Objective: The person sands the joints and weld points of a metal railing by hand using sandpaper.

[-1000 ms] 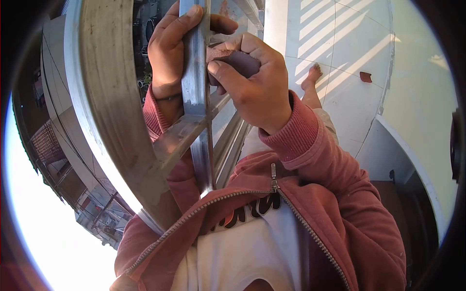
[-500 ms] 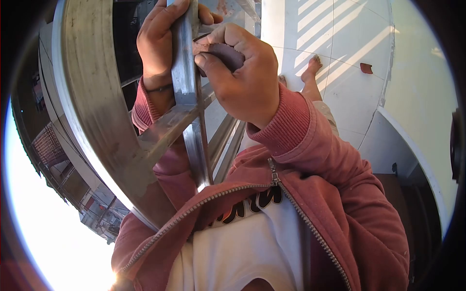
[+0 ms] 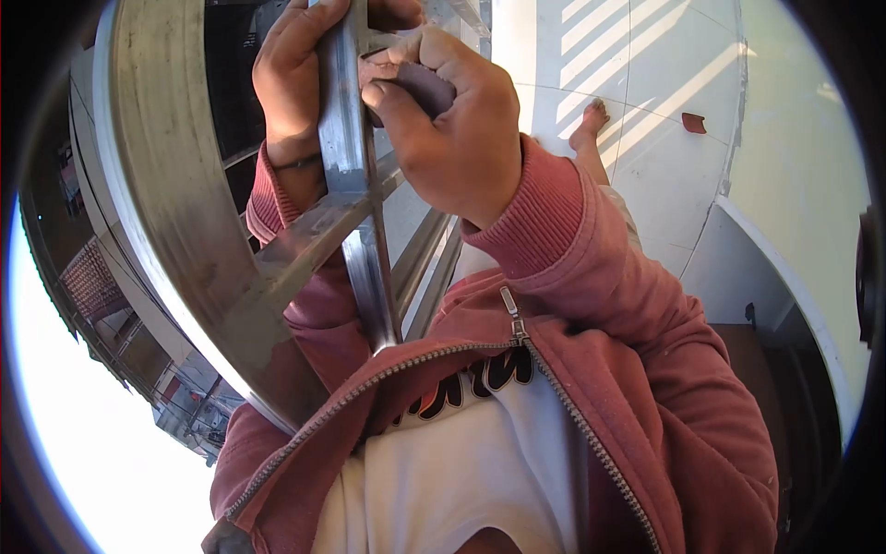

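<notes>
My right hand (image 3: 457,129) pinches a folded piece of reddish-brown sandpaper (image 3: 429,90) between thumb and fingers. The sandpaper's edge presses against the side of an upright grey metal bar (image 3: 342,111). On the far side, my left hand (image 3: 288,83) reaches through the frame and wraps round the same bar a little higher up; its fingertips come out to the right of the bar. Just below both hands a metal crosspiece (image 3: 309,242) meets the bar, and the joint shows grey, smeared patches.
A wide, curved metal rail (image 3: 171,138) runs along my left. More frame bars (image 3: 420,263) stand behind the upright. On the pale tiled floor (image 3: 669,175) are a bare foot (image 3: 588,125) and a small reddish-brown scrap (image 3: 693,123). A low white wall edge (image 3: 784,268) curves at right.
My right hand and the sandpaper have shifted slightly up along the bar. My left hand keeps its hold. The whole view has moved a little.
</notes>
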Available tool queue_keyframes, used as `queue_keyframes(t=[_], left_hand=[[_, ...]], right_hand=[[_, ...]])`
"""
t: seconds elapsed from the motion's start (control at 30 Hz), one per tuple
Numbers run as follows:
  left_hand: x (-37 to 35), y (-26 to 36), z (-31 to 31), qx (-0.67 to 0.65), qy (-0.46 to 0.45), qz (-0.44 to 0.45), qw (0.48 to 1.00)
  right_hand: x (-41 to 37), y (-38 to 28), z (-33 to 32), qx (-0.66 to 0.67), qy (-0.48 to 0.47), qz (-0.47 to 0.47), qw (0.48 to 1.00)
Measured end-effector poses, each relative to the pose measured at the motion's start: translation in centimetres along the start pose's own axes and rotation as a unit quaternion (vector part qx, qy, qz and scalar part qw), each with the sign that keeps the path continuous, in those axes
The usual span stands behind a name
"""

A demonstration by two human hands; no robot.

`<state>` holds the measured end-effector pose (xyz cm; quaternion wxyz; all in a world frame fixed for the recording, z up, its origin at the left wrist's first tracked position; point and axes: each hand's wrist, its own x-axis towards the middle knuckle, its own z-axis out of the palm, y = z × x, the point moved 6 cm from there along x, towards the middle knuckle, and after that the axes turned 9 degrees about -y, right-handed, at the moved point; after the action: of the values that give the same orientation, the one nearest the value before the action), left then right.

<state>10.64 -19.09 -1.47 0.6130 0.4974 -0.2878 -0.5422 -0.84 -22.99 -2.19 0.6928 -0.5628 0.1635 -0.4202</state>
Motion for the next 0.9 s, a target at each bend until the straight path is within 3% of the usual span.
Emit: queue_keyframes(t=[0.07,0.13,0.17,0.2,0.27,0.3,0.4,0.43,0.53,0.57,0.6,0.67,0.7,0.73,0.8,0.83,0.9], left_hand=[[0.1,-0.2,-1.2,0.007,0.006,-0.004,1.000],[-0.3,-0.9,-3.1,-0.032,0.071,0.012,0.997],[-0.3,-0.6,-3.1,-0.004,0.089,-0.002,0.996],[-0.4,-0.5,-2.5,-0.002,0.087,-0.002,0.996],[0.1,0.2,0.6,-0.005,0.033,0.014,0.999],[0.0,0.2,-0.3,0.024,0.002,0.016,1.000],[-0.3,-1.1,-3.9,-0.069,0.041,0.004,0.997],[-0.6,-0.6,-3.9,0.035,0.122,0.001,0.992],[0.0,0.3,0.6,0.013,0.054,0.002,0.998],[0.0,0.4,0.3,0.044,0.072,0.016,0.996],[0.2,0.0,-1.4,0.044,0.067,0.019,0.997],[0.1,-0.3,-2.9,-0.094,0.016,0.023,0.995],[-0.6,-0.4,-3.4,0.093,0.153,-0.020,0.984],[-0.8,-0.3,-2.6,0.096,0.155,-0.020,0.983],[0.2,-0.1,-0.4,0.001,0.039,-0.005,0.999],[0.1,0.3,-0.1,0.074,0.089,0.010,0.993],[0.1,0.1,-0.7,0.030,0.061,0.009,0.998]], right_hand=[[0.7,-0.3,-0.4,-0.012,-0.006,0.005,1.000],[3.6,-0.3,-0.5,-0.118,-0.029,0.015,0.992],[4.1,0.4,0.2,-0.240,-0.033,-0.020,0.970],[2.9,0.6,0.2,-0.240,-0.030,-0.021,0.970],[0.3,-0.2,-0.2,-0.036,0.001,-0.003,0.999],[-0.5,-0.6,-0.2,-0.001,0.006,0.006,1.000],[2.8,-0.2,-0.6,-0.064,-0.018,0.049,0.997],[3.9,0.6,-0.2,-0.124,-0.050,-0.012,0.991],[0.4,-0.5,-0.4,-0.026,-0.010,0.052,0.998],[-0.9,-0.2,-0.2,0.027,0.018,0.027,0.999],[0.5,-0.6,-0.4,0.024,0.019,0.023,0.999],[2.8,-0.5,-0.7,-0.054,-0.003,0.043,0.998],[4.1,1.5,0.0,-0.201,-0.027,0.004,0.979],[3.4,1.1,0.1,-0.198,-0.027,0.003,0.980],[0.9,0.2,-0.3,-0.035,-0.002,0.024,0.999],[-1.0,0.2,0.1,0.014,0.005,0.005,1.000],[0.5,-0.3,-0.4,-0.006,-0.001,0.031,1.000]])
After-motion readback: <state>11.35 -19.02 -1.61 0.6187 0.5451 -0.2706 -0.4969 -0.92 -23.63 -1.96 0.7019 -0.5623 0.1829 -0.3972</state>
